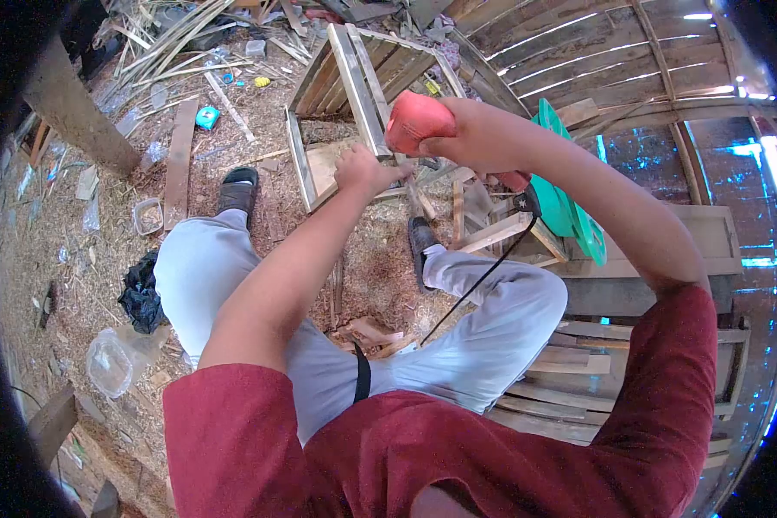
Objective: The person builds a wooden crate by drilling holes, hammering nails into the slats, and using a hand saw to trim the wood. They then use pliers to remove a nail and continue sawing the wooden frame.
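A wooden frame [354, 86] with slatted boards stands on the ground ahead of me. My left hand [367, 171] is at the near end of its upright plank, fingers curled against the wood. My right hand [470, 129] is wrapped round a red power tool [419, 121], held just right of the plank. The tool's front end lies close to my left hand, and its tip is hard to make out. A black cord [475, 289] runs down between my legs.
A green plastic chair [561, 207] is at the right, beside wooden boards [570, 358]. A turquoise tape measure [206, 117] lies on the sawdust-covered ground at the left, near a brown plank [180, 160]. A thick post [82, 116] stands at the upper left.
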Demonstrator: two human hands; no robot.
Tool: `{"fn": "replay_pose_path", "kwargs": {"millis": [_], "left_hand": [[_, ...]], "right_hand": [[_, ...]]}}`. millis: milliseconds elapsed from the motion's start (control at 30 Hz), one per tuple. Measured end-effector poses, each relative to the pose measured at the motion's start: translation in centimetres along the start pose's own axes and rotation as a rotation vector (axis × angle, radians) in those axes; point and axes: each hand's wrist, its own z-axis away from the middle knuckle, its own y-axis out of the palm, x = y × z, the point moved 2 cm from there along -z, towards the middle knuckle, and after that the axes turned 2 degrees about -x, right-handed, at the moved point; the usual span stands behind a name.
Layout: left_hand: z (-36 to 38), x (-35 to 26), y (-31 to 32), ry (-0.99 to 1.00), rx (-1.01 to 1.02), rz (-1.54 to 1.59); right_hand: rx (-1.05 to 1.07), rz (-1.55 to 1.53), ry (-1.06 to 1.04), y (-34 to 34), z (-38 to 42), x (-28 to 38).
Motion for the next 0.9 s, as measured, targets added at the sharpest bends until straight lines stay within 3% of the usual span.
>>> {"fn": "replay_pose_path", "kwargs": {"millis": [100, 167, 367, 533, 767, 900], "left_hand": [[2.4, 0.4, 0.7, -0.063, 0.069, 0.054], [3.4, -0.1, 0.1, -0.105, 0.027, 0.027], [1.6, -0.5, -1.1, -0.057, -0.015, 0.038], [0.5, -0.6, -0.8, -0.066, 0.0, 0.027], [-0.6, 0.5, -0.1, -0.027, 0.066, 0.093], [-1.5, 1.4, 1.2, 0.118, 0.066, 0.28]], "right_hand": [[-0.008, -0.158, 0.134, 0.7, 1.4, -0.9], [-0.124, -0.233, 0.148, 0.4, 2.5, -1.7], [-0.328, -0.572, 0.2, 0.5, 8.3, -4.8], [-0.515, -0.668, 0.266, 6.6, 10.6, -10.6], [-0.443, -0.909, 0.444, 19.9, 6.3, -18.9], [-0.392, -1.061, 0.461, 26.6, 1.2, -21.9]]}}
